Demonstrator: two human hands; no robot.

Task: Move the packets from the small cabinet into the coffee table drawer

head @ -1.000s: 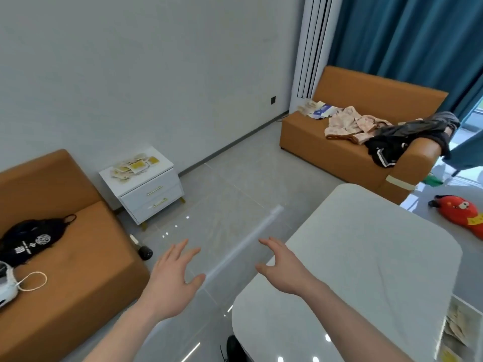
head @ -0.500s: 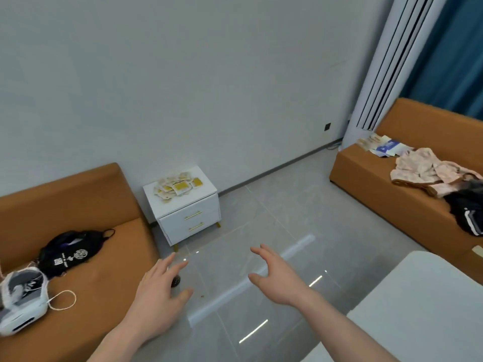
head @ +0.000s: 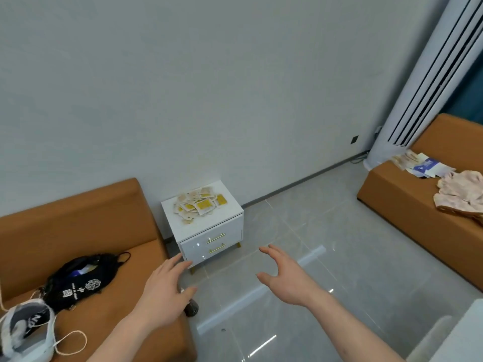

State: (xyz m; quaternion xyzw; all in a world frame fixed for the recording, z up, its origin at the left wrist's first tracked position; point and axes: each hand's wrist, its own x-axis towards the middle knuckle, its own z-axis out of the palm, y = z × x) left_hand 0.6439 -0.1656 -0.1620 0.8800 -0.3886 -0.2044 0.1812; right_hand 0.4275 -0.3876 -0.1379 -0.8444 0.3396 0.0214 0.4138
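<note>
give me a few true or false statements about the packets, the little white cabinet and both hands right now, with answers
1. The packets lie in a heap on top of the small cabinet. True.
2. The left hand holds a packet. False: it is open and holds nothing.
3. Both cabinet drawers are closed. True.
4. The right hand grips a drawer handle. False: it is open in the air over the floor, apart from the cabinet.
5. The cabinet stands beside an orange sofa, against the wall. True.
6. A black bag sits on top of the cabinet. False: it lies on the sofa seat.
</note>
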